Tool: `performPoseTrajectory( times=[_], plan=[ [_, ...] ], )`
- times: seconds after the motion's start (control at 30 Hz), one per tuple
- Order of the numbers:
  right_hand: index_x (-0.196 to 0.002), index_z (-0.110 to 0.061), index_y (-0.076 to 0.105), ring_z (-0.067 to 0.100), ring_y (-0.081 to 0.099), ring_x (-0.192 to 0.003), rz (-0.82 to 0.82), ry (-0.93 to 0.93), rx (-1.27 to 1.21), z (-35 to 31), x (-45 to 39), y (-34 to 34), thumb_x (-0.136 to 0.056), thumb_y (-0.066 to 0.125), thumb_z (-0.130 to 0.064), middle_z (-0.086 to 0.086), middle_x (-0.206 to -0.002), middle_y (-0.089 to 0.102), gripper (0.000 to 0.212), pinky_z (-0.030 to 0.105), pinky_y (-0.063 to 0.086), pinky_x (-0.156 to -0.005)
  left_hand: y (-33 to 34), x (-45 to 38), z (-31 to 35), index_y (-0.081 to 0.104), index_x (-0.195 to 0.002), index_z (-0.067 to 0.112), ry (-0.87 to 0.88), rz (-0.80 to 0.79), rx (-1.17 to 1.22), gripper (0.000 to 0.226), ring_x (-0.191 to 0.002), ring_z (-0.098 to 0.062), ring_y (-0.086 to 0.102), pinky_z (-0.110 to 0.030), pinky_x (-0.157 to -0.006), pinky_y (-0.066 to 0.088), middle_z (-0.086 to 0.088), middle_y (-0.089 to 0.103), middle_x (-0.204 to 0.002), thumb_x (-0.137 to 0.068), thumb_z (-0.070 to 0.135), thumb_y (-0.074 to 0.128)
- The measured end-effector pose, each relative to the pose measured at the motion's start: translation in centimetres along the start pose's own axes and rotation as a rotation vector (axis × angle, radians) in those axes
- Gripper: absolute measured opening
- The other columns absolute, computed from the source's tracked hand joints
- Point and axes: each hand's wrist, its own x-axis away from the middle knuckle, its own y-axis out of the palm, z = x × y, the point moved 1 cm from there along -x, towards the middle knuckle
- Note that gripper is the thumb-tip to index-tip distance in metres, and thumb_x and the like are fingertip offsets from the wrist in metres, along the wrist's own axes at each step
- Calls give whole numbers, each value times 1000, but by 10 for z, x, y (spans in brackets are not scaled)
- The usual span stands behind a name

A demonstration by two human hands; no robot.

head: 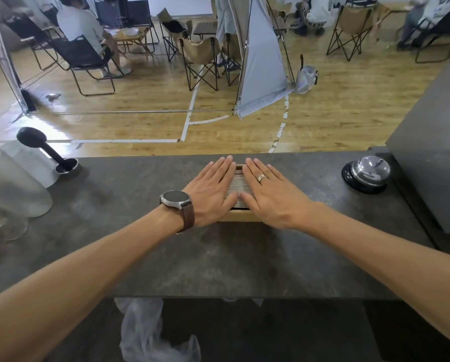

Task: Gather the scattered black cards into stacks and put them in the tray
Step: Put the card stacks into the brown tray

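Head view: left hand (210,189) and right hand (272,193) flat, fingers straight, pressing on cards (239,184) in tray (238,216) near far edge of surface (218,257). Hands cover most of tray. Bell (367,174) toward far right corner; frosted glasses (17,178) and black-handled tool (48,150) at left edge.

We have one wide-angle view, worn on the person's head, looking forward and steeply down across the counter (145,259). It sits close above the outstretched forearms, and the room beyond fills its upper part.
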Motion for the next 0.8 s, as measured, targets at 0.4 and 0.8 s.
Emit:
performPoseTrajectory(
  times=[0.4,0.8],
  plan=[
    [-157,-10,-4,14,-15,-151,9,27,-16,-5,-2,-1,-101,6,-52,5,-165,-12,71,34,-8,-123,-1,-2,3,-2,-154,9,-38,2,1,72,-149,-17,-7,-35,-122,-2,-7,-6,-162,-96,51,8],
    [-156,-7,-11,21,-15,-151,-183,-41,83,8,3,-33,-70,49,-85,9,-164,-15,130,37,-3,-123,-23,9,-14,-7,-152,5,10,-170,-175,131,-149,-26,-2,-37,-121,-2,-12,-6,-161,-64,95,29]
  ],
)
